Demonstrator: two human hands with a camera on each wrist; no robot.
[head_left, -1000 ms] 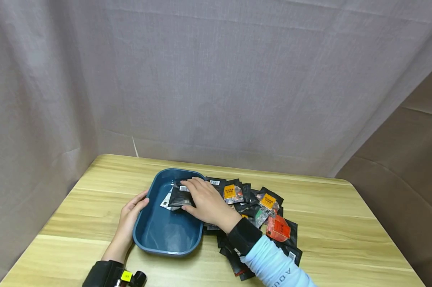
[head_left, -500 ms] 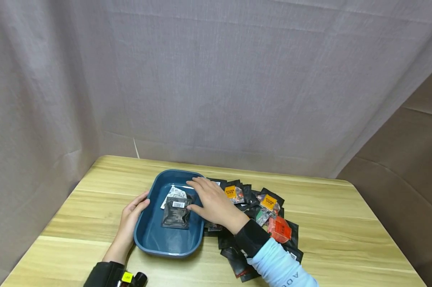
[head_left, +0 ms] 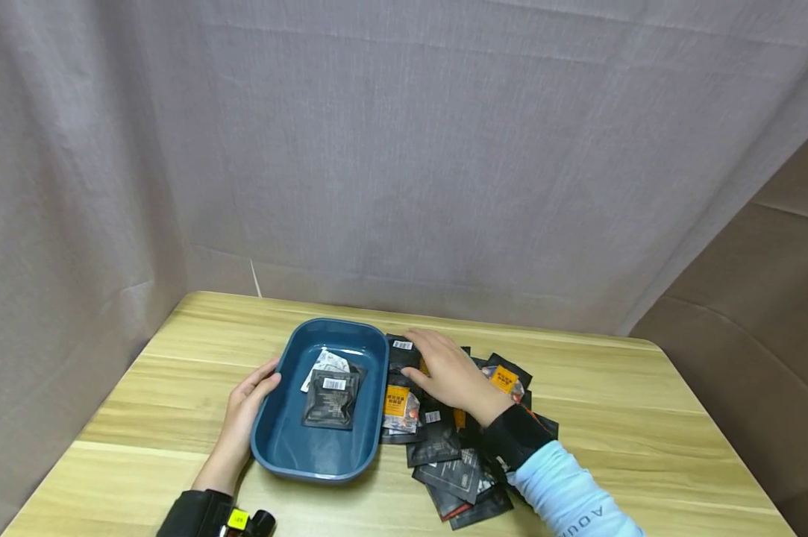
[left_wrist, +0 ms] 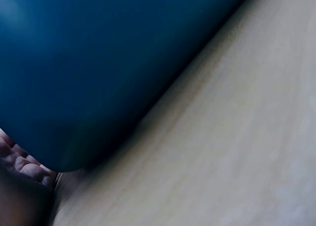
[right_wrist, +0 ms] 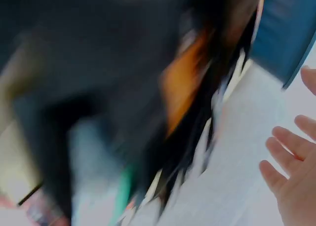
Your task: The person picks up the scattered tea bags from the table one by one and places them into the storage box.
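Observation:
A blue plastic tub (head_left: 289,447) stands on the table, and my left hand (head_left: 242,406) holds its left rim, thumb at the edge. The left wrist view shows the tub's outer wall (left_wrist: 89,77) close up, with a few fingers beside it. Inside the tub, a black sachet with a barcode (head_left: 330,406) partly covers a white patterned sachet (head_left: 326,363). My right hand (head_left: 451,373) is over the pile of sachets right of the tub, fingers spread and holding nothing. In the right wrist view, blurred sachets (right_wrist: 182,82) fill the left side.
The pile holds several black sachets (head_left: 437,444), some with orange labels such as the sachet (head_left: 397,403) against the tub's right side. The wooden table (head_left: 645,432) extends to the right, and a grey curtain (head_left: 404,164) hangs behind it.
My right hand lets go of the black sachet, which now lies flat in the tub. It then moves right, out of the tub and over the pile. My left hand stays at the rim.

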